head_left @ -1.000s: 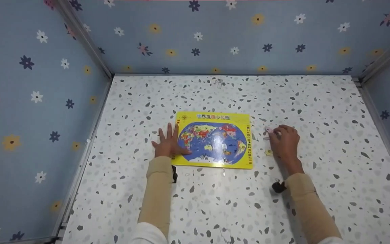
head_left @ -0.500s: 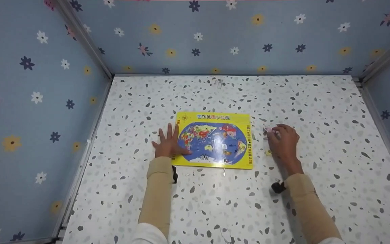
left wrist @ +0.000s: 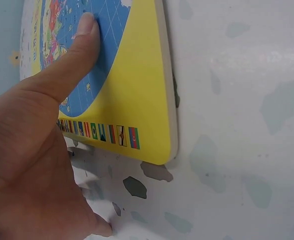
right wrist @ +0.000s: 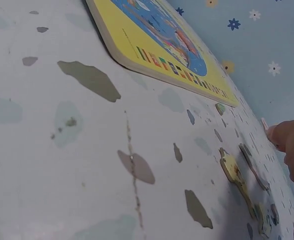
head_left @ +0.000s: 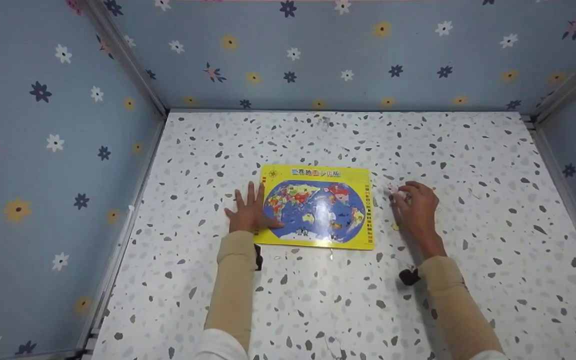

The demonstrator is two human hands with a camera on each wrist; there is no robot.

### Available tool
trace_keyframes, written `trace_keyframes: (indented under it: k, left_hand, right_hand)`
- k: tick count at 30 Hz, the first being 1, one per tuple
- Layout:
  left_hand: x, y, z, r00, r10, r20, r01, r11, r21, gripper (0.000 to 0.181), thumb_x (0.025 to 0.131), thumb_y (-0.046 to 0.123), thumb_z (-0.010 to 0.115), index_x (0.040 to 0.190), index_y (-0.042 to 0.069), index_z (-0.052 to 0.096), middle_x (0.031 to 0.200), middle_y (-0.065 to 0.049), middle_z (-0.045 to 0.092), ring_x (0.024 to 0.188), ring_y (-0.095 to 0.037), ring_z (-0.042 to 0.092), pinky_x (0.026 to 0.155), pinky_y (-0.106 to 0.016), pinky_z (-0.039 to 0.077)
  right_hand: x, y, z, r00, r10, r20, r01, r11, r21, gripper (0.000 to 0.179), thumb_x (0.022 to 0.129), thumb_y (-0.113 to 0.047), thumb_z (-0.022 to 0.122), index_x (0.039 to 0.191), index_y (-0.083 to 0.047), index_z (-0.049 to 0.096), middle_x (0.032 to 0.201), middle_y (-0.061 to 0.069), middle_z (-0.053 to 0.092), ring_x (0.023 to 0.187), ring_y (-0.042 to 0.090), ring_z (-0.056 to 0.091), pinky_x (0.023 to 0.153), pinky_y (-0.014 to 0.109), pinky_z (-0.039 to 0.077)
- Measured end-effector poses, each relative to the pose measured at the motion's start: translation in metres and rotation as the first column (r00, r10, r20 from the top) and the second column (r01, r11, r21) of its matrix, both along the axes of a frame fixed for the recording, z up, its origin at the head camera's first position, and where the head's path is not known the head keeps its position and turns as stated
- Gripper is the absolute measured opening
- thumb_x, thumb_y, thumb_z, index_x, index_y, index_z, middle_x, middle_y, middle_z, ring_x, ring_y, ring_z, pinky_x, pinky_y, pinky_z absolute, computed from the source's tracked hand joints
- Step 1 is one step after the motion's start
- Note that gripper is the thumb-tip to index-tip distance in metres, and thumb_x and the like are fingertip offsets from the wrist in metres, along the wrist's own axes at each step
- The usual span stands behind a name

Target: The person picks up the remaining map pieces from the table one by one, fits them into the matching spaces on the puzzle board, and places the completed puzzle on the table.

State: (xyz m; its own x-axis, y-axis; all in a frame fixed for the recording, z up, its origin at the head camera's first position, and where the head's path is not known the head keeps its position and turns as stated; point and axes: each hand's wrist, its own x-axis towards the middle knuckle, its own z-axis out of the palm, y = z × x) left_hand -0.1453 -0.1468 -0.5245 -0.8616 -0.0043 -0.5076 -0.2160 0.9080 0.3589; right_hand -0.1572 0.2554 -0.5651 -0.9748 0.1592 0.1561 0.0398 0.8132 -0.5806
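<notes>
A yellow-bordered world map puzzle board lies flat on the speckled table. My left hand rests at its left side, fingers spread on the table; the thumb lies across the board's lower left part. To the right of the board, my right hand pinches a small pink puzzle piece between thumb and fingertips. Just its pale edge shows in the right wrist view. A yellow puzzle piece lies on the table below that hand, with a few other thin pieces beside it, partly hidden in the head view.
The white table has grey speckles. Blue flowered panels stand at the back and both sides. Black wrist cameras sit on both forearms, one at the right sleeve. A small greenish piece lies close to the board's right edge.
My right hand has shifted slightly left and away from me, still pinching the pink piece, which now shows more beyond the fingertips. The left hand and the board stay in place.
</notes>
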Motion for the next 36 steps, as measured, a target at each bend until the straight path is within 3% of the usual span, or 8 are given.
trace_keyframes:
  k: [12, 20, 29, 36]
  left_hand:
    - [-0.001, 0.0, -0.001, 1.0, 0.015, 0.003, -0.015, 1.0, 0.003, 0.121, 0.069, 0.057, 0.078, 0.155, 0.024, 0.0, 0.162, -0.004, -0.013, 0.146, -0.041, -0.014, 0.107, -0.074, 0.002]
    - [0.001, 0.002, 0.003, 1.0, 0.005, -0.007, -0.005, 1.0, -0.01, 0.12, 0.069, 0.055, 0.078, 0.155, 0.024, 0.002, 0.162, -0.004, -0.011, 0.146, -0.04, -0.012, 0.108, -0.074, 0.004]
    - [0.001, 0.001, 0.003, 1.0, 0.0, -0.013, -0.001, 1.0, -0.017, 0.119, 0.07, 0.056, 0.077, 0.155, 0.023, 0.001, 0.162, -0.005, -0.01, 0.146, -0.041, -0.011, 0.107, -0.075, 0.005]
    - [0.002, 0.002, 0.002, 1.0, 0.007, -0.019, -0.007, 1.0, -0.008, 0.119, 0.069, 0.056, 0.078, 0.155, 0.023, 0.002, 0.162, -0.005, -0.01, 0.146, -0.042, -0.011, 0.107, -0.075, 0.005]
  right_hand:
    - [0.0, -0.014, 0.005, 1.0, 0.009, 0.026, -0.008, 0.999, -0.044, 0.03, 0.092, -0.03, 0.063, 0.114, -0.009, 0.066, 0.138, 0.008, 0.05, 0.134, 0.029, 0.037, 0.115, 0.051, 0.021]
    - [0.0, -0.021, 0.002, 0.995, 0.083, -0.061, -0.086, 0.995, -0.048, 0.03, 0.091, -0.026, 0.066, 0.112, -0.005, 0.068, 0.131, 0.012, 0.056, 0.13, 0.031, 0.043, 0.113, 0.051, 0.023]
    - [-0.001, -0.03, 0.004, 0.997, 0.074, 0.004, -0.074, 0.997, -0.038, 0.031, 0.092, -0.031, 0.064, 0.114, -0.01, 0.066, 0.136, 0.008, 0.053, 0.134, 0.027, 0.039, 0.113, 0.051, 0.024]
    - [-0.005, -0.036, 0.004, 0.99, 0.131, -0.051, -0.134, 0.989, -0.06, 0.028, 0.091, -0.028, 0.066, 0.11, -0.008, 0.068, 0.134, 0.009, 0.055, 0.13, 0.028, 0.043, 0.111, 0.05, 0.028]
